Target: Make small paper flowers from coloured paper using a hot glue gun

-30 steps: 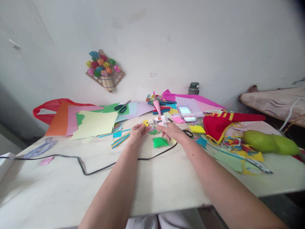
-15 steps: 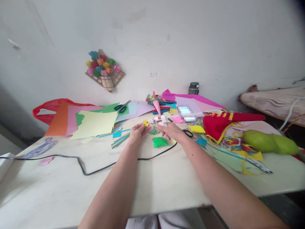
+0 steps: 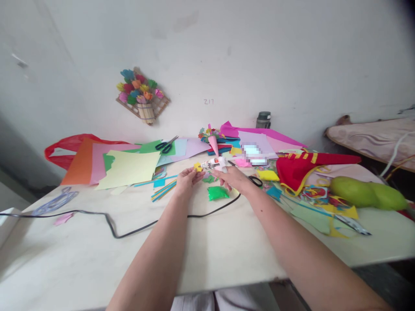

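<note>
Between the fingertips of my left hand (image 3: pixel 188 179) is a small yellow paper flower (image 3: pixel 197 166). My right hand (image 3: pixel 231 176) is wrapped round a white glue gun (image 3: pixel 221 161), whose nozzle points left at the flower; whether they touch is too small to tell. A black cord (image 3: pixel 207 213) runs from beneath my right hand leftward over the table. Just below the hands lies a bright green packet (image 3: pixel 218 193). Green paper pieces (image 3: pixel 209 178) rest between the hands. Behind the glue gun is a pink paper cone (image 3: pixel 212 145) topped with colourful paper flowers (image 3: pixel 209 133).
Coloured paper sheets (image 3: pixel 129 168) and black-handled scissors (image 3: pixel 167 145) lie back left, paper strips (image 3: pixel 164 190) nearer. At right are a red cloth (image 3: pixel 295 170), a yellow packet (image 3: pixel 268 175), paper scraps (image 3: pixel 314 216) and green fruit (image 3: pixel 366 193). A dark bottle (image 3: pixel 263 120) stands behind.
The yellow flower has turned slightly in my left fingers. Both hands stay nearly in place, with the glue gun still at the flower.
</note>
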The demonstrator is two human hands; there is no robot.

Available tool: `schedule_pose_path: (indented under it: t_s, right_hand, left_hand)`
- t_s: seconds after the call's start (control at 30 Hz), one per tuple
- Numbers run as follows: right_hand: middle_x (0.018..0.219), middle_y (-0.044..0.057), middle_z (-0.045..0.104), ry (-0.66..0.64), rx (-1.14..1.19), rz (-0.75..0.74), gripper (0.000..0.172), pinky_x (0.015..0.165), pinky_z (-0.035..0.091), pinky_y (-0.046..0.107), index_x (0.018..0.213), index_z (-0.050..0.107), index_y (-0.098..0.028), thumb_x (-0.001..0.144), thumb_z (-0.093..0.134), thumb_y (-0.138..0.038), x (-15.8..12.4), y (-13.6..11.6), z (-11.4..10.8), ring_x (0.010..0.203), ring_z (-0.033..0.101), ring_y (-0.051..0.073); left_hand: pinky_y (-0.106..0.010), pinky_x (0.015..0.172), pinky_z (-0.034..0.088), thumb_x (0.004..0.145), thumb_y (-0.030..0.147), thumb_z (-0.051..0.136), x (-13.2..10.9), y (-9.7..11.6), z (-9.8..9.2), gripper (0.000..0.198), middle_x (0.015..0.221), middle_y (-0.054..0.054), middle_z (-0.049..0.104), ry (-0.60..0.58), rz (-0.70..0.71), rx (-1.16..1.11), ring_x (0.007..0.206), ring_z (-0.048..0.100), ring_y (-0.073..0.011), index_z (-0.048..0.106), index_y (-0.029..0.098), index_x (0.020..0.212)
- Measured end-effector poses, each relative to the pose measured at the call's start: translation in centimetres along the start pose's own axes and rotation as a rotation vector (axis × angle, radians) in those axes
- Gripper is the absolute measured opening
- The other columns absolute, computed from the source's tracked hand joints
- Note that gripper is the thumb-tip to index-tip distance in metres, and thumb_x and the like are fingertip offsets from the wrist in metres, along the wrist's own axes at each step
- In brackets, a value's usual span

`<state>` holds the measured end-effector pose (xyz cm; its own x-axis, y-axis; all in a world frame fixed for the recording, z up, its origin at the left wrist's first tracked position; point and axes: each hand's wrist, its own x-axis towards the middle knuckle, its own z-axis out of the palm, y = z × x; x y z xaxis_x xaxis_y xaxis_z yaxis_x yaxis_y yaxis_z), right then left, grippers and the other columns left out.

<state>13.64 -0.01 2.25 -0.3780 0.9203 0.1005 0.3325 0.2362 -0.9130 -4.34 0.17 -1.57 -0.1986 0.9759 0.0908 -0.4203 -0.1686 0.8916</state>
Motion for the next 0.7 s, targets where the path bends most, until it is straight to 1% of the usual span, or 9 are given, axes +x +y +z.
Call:
schedule_pose_path:
  t_s: [0.13,0.23,0.47,0.7]
  right_hand:
    - [0.052,0.0,0.054,0.008,-0.004,-0.013,0.05,0.029,0.035,0.019,0.072,0.056,-0.014,0.066,0.051,-0.063,0.1,0.26,0.02,0.032,0.042,0.006]
    - [0.052,0.0,0.054,0.014,-0.003,-0.019,0.051,0.029,0.035,0.019,0.072,0.057,-0.014,0.065,0.05,-0.064,0.17,0.4,-0.01,0.032,0.042,0.006]
    - [0.05,0.0,0.053,0.02,-0.007,-0.006,0.049,0.029,0.033,0.019,0.071,0.057,-0.014,0.066,0.052,-0.062,-0.1,-0.08,-0.08,0.032,0.041,0.006]
    - [0.051,0.0,0.054,0.014,0.024,-0.049,0.048,0.029,0.035,0.018,0.065,0.054,-0.014,0.067,0.05,-0.062,0.26,0.52,-0.03,0.033,0.043,0.006]
  left_hand:
    - [-0.031,0.072,0.052,0.073,0.013,0.057,-0.07,0.03,0.01,0.008,0.072,-0.009,0.066,-0.007,-0.003,0.002,0.072,0.065,-0.0184,0.05,0.011,0.076]
    - [-0.031,0.072,0.052,0.073,0.014,0.058,-0.14,0.11,0.05,0.009,0.072,-0.009,0.066,-0.01,-0.004,0.002,0.072,0.065,-0.0181,0.05,0.011,0.077]
    - [-0.03,0.072,0.051,0.073,0.014,0.058,-0.03,0.05,-0.02,0.009,0.071,-0.009,0.066,0.003,0.009,-0.007,0.072,0.065,-0.018,0.051,0.011,0.076]
    - [-0.03,0.07,0.052,0.073,0.012,0.056,-0.14,0.16,0.05,0.007,0.077,-0.011,0.066,0.003,0.005,0.0,0.072,0.065,-0.0178,0.05,0.011,0.077]
